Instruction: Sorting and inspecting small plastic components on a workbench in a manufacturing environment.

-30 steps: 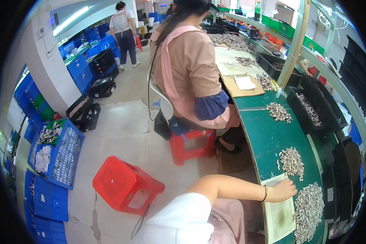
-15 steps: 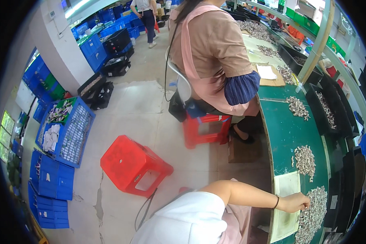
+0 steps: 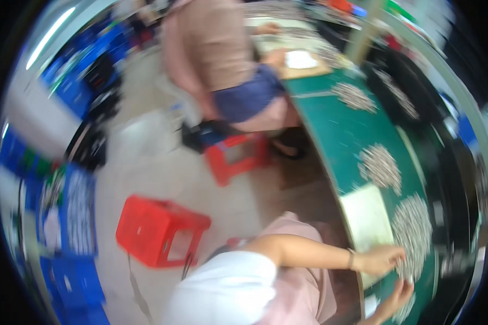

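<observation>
My left hand point(image 3: 382, 260) reaches in over the pale sheet point(image 3: 367, 214) on the green table. Its fingers are pinched at the edge of a large pile of small greyish pieces point(image 3: 412, 230). Nearer, at the lower right, my right hand point(image 3: 397, 300) is also pinched, close to the pile's near end and just below the left hand. Blur hides whatever either hand has between its fingertips. The small pieces are too blurred to name.
More small piles point(image 3: 380, 167) lie farther along the green table point(image 3: 322, 138). Black bins point(image 3: 450, 189) line its far side. A co-worker in a pink apron point(image 3: 211, 59) sits at the table ahead. A red stool point(image 3: 157, 230) stands on the floor, with blue crates point(image 3: 73, 281) at left.
The view has swung toward the table, blurring the picture and shifting the scene left. My right hand has come into sight at the lower right. The left hand stays pinched by the pile.
</observation>
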A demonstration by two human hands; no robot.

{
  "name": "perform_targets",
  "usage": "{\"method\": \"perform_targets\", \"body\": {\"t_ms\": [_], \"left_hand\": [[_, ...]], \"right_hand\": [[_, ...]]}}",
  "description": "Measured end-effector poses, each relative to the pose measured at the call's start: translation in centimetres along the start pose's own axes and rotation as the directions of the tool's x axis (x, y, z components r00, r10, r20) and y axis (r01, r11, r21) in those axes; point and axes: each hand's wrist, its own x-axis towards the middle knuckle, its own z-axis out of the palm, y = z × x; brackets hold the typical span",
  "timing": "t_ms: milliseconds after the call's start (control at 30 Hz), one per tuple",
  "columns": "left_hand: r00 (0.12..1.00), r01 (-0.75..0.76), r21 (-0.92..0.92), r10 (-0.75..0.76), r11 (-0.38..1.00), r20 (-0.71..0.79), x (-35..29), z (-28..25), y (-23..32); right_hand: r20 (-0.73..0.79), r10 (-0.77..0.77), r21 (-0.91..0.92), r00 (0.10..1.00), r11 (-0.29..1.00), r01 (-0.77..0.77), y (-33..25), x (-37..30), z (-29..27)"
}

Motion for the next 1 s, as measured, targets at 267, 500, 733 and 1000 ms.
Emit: {"method": "perform_targets", "body": {"t_ms": [267, 500, 733, 1000], "left_hand": [[0.98, 0.116, -0.071, -0.103, 0.991, 0.168, 0.1, -3.2, 3.4], [0.957, 0.112, -0.014, -0.105, 0.994, 0.27, 0.9, -1.3, 3.5], [0.939, 0.153, 0.032, -0.155, 0.988, 0.306, 1.6, -1.0, 3.0], [0.96, 0.16, 0.02, -0.161, 0.987, 0.229, 1.6, -0.2, 1.6]], "right_hand": [[0.078, 0.083, 0.35, 0.994, 0.931, -0.105, -3.9, -1.4, 6.2], [0.109, 0.136, 0.511, 0.985, 0.842, -0.173, -4.7, -0.9, 4.1], [0.15, 0.096, 0.508, 0.984, 0.846, -0.16, -2.6, -0.5, 4.2], [0.049, -0.013, 0.27, 0.999, 0.963, -0.001, -3.1, -0.1, 4.7]]}}
